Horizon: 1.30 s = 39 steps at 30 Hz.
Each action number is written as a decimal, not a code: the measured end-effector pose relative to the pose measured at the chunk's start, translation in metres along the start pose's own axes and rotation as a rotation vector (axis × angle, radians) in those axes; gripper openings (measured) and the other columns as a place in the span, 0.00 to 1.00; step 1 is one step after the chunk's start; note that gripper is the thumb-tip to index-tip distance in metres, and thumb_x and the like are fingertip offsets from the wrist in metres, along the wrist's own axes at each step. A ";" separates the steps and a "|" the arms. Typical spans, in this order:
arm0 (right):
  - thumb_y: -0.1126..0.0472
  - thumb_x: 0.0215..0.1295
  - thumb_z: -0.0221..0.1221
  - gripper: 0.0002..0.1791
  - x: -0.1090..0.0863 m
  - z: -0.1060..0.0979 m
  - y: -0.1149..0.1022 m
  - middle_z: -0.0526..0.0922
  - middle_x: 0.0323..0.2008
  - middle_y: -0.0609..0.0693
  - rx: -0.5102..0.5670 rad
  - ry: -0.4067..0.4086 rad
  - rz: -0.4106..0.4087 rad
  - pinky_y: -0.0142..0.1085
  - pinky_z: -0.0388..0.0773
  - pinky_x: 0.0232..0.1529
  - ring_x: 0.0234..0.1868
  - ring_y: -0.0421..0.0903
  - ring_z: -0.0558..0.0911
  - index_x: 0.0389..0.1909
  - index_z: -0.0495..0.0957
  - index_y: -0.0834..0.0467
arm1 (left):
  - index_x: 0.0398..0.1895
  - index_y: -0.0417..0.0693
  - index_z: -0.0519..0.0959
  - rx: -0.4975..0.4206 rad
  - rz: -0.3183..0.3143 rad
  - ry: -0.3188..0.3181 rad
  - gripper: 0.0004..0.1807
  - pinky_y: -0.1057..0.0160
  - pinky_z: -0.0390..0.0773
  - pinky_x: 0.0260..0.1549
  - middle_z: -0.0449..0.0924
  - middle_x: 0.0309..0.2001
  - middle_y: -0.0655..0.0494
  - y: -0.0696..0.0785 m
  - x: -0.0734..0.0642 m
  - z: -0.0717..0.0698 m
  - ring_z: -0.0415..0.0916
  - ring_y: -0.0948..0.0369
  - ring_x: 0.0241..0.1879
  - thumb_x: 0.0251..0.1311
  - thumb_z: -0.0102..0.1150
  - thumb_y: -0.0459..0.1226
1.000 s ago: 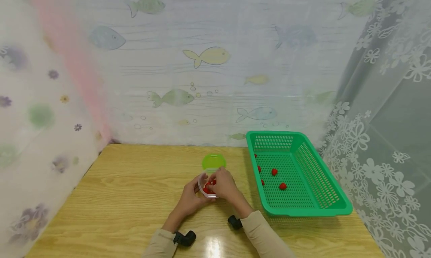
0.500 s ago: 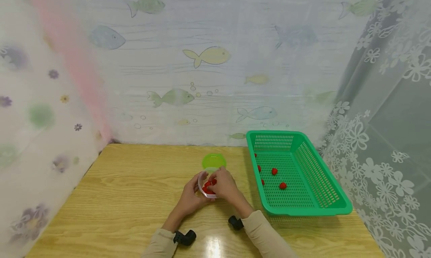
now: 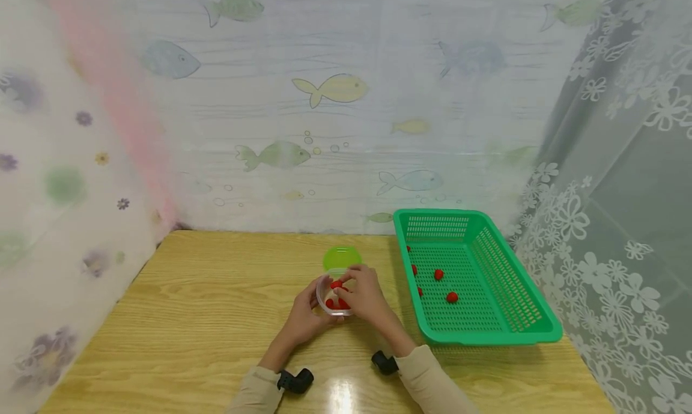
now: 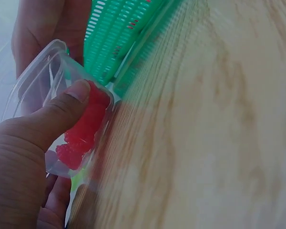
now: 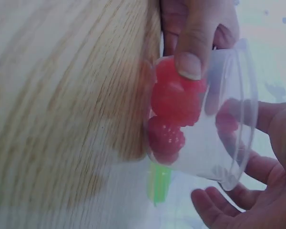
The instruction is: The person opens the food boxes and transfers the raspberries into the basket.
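Observation:
My left hand grips a clear plastic tub round its side, the thumb pressing on the near wall. Several red raspberries lie at the bottom of the tub, visible through its wall. My right hand reaches in at the tub's mouth. Between its thumb and fingertips it pinches one raspberry, held above the others. Part of the tub's right rim is hidden behind the right hand in the head view.
Just behind the tub, a lime-green lid lies on the wooden table. To the right stands a large green slotted basket with several raspberries on its floor, such as one raspberry near the front. A fish-print curtain hangs behind.
My right hand has risen slightly and moved a little right, lifting a raspberry off the others in the tub. My left hand keeps its hold on the tub.

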State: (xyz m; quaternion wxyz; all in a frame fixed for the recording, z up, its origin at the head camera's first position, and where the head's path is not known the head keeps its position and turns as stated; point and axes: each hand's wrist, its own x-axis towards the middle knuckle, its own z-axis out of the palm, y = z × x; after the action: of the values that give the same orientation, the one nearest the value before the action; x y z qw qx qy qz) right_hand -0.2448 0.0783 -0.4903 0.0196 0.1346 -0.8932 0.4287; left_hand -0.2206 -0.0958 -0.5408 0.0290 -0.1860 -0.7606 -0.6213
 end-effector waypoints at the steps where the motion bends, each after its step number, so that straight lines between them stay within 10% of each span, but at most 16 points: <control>1: 0.61 0.63 0.70 0.06 -0.001 -0.001 -0.001 0.76 0.61 0.65 0.019 0.016 -0.001 0.59 0.73 0.62 0.64 0.64 0.68 0.36 0.86 0.60 | 0.75 0.32 0.62 0.002 0.000 0.000 0.50 0.41 0.69 0.65 0.67 0.70 0.32 -0.005 0.001 0.000 0.66 0.40 0.70 0.46 0.78 0.25; 20: 0.63 0.65 0.69 0.08 -0.034 -0.016 -0.013 0.79 0.57 0.60 0.435 0.080 -0.082 0.62 0.71 0.66 0.63 0.57 0.73 0.43 0.85 0.58 | 0.77 0.43 0.63 0.020 -0.017 -0.019 0.51 0.46 0.71 0.67 0.69 0.71 0.43 -0.019 0.002 -0.002 0.68 0.48 0.70 0.49 0.81 0.34; 30: 0.67 0.69 0.64 0.14 -0.050 -0.042 -0.020 0.81 0.51 0.64 0.591 -0.072 -0.083 0.32 0.82 0.54 0.50 0.46 0.80 0.53 0.80 0.68 | 0.74 0.30 0.63 0.002 -0.020 0.011 0.49 0.41 0.67 0.68 0.69 0.69 0.32 0.003 0.001 0.000 0.66 0.40 0.70 0.47 0.78 0.24; 39: 0.61 0.72 0.62 0.18 -0.066 -0.086 -0.029 0.84 0.49 0.50 0.631 -0.172 -0.071 0.32 0.81 0.54 0.51 0.42 0.80 0.56 0.78 0.68 | 0.73 0.30 0.64 0.011 -0.023 0.016 0.50 0.41 0.67 0.67 0.71 0.68 0.32 0.000 0.002 0.000 0.68 0.40 0.69 0.44 0.79 0.24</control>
State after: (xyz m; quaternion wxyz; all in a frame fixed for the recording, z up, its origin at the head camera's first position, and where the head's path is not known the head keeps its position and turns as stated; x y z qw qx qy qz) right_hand -0.1804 0.1428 -0.4240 -0.0834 0.2008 -0.7094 0.6704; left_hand -0.2221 -0.0953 -0.5404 0.0288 -0.1720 -0.7660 -0.6187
